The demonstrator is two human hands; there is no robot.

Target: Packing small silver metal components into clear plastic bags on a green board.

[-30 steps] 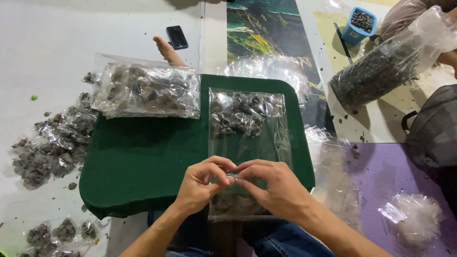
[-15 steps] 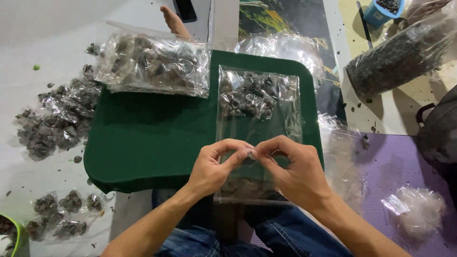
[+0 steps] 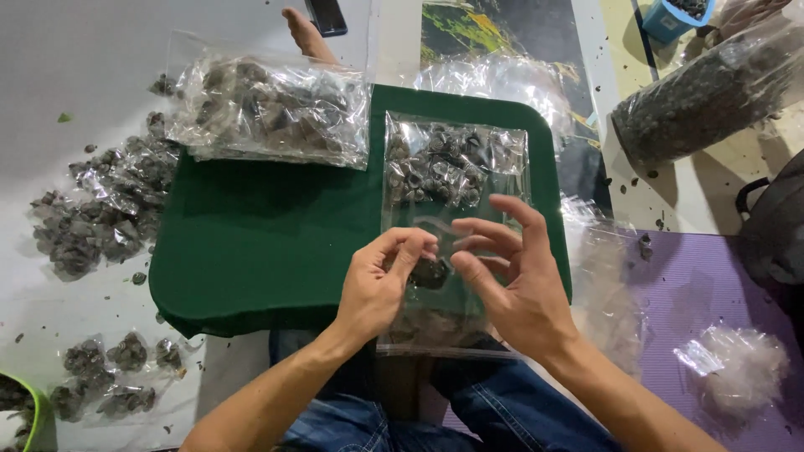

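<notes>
My left hand (image 3: 381, 285) pinches a small clear packet of dark lumps (image 3: 430, 273) between thumb and fingertips, right over the mouth of a large clear bag (image 3: 452, 192). That bag lies on a green mat (image 3: 251, 243) and holds several similar small packets at its far end. My right hand (image 3: 511, 280) hovers just to the right of the packet, fingers spread and curled, holding nothing.
A second filled clear bag (image 3: 268, 109) lies at the mat's far left corner. Loose small packets (image 3: 100, 209) are heaped on the white surface at the left, more at the near left (image 3: 117, 372). A big bag of dark bits (image 3: 712, 92) is far right. Crumpled plastic (image 3: 737, 368) lies on a purple mat.
Both hands were pinched together on the small packet; now my right hand has let go and opened, while the left keeps the packet. The view has shifted slightly.
</notes>
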